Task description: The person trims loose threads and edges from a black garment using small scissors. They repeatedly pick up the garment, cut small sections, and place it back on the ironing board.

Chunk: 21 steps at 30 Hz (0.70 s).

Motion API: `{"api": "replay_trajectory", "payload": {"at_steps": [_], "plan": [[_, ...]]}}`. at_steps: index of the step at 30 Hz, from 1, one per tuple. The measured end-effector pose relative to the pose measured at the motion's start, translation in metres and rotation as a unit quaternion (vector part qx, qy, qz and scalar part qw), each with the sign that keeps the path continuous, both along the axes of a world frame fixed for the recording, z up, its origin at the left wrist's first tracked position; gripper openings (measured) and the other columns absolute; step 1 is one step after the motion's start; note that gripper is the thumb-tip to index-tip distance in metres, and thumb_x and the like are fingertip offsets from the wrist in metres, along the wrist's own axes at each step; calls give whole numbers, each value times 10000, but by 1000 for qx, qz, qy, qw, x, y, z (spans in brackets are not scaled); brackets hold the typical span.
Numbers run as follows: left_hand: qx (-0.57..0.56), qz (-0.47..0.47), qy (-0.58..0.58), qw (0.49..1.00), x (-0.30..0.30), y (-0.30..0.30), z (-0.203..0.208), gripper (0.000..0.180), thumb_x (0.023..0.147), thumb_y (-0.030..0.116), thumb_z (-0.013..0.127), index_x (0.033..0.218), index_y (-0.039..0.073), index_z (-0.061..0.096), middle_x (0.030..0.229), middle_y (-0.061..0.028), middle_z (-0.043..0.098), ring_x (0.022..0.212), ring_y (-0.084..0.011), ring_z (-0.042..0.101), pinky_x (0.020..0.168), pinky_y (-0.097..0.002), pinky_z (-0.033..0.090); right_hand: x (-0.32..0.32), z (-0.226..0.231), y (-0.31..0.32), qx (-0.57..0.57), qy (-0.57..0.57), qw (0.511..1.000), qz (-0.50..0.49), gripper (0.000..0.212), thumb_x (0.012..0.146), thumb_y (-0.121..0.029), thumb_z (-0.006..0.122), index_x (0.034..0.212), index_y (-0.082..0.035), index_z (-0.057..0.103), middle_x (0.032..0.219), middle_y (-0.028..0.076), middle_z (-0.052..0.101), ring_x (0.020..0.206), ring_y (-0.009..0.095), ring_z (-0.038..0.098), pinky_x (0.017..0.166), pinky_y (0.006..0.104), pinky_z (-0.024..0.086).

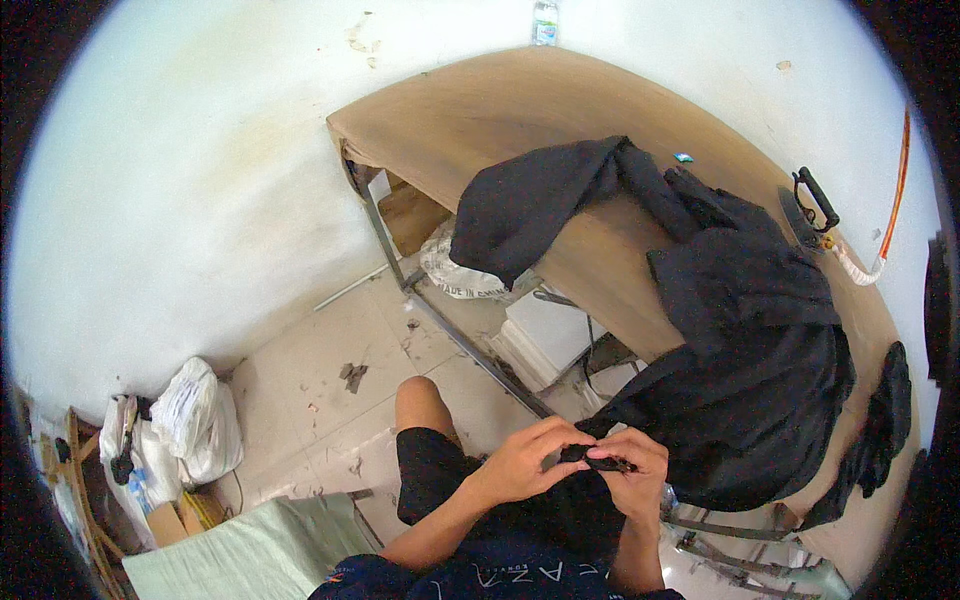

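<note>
My left hand (pixel 528 462) and my right hand (pixel 636 472) meet in front of my body, thumbs and fingers pinched together. Between them is a small bunched piece of black fabric (pixel 610 463); its shape is mostly hidden by the fingers. Just beyond my right hand, a large heap of black cloth (pixel 745 375) lies crumpled over the brown table (pixel 480 105). One end of that cloth hangs over the table's near left edge. I cannot tell whether the held piece joins the heap.
An iron (pixel 815 205) with a black handle stands at the table's right, its orange hose (pixel 895 180) rising beside it. A plastic bottle (pixel 545 24) stands at the far edge. White sacks (pixel 198 420) lie on the floor at left. Pale green cloth (pixel 240 550) covers something nearby.
</note>
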<state>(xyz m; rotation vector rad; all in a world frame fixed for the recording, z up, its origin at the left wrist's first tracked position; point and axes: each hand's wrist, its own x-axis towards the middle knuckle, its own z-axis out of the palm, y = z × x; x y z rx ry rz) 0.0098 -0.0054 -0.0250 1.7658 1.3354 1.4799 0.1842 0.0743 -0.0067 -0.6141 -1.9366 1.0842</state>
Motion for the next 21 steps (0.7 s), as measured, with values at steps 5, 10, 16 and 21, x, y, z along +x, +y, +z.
{"api": "replay_trajectory", "payload": {"at_steps": [5, 10, 16, 21], "plan": [[20, 20, -32, 999, 5, 1, 0, 247, 821, 69, 736, 1048, 20, 650, 976, -129, 654, 887, -264, 650, 762, -336, 522, 1, -4, -4, 17, 36, 999, -20, 238, 672, 78, 744, 856, -71, 769, 870, 95, 711, 714, 165, 652, 592, 245, 474], [9, 31, -59, 998, 11, 5, 4, 201, 828, 22, 708, 1020, 12, 649, 972, -130, 655, 896, -265, 651, 790, -341, 519, 4, 0, 4, 29, 14, 999, -14, 302, 623, 110, 719, 867, -61, 766, 897, 94, 713, 737, 168, 657, 622, 251, 493], [15, 37, -56, 998, 8, 6, 4, 195, 816, -4, 701, 1003, 19, 652, 993, -124, 661, 926, -271, 657, 821, -342, 520, 0, 8, 1, 27, -5, 999, -22, 296, 617, 125, 702, 864, -34, 745, 888, 102, 713, 766, 177, 671, 649, 250, 490], [40, 51, -11, 998, -2, 4, 6, 223, 777, -13, 731, 982, 47, 667, 1000, -110, 668, 939, -258, 665, 798, -336, 539, -7, 3, -2, 46, 5, 998, -30, 246, 642, 106, 733, 856, -17, 727, 885, 103, 713, 760, 162, 666, 655, 238, 485]]}}
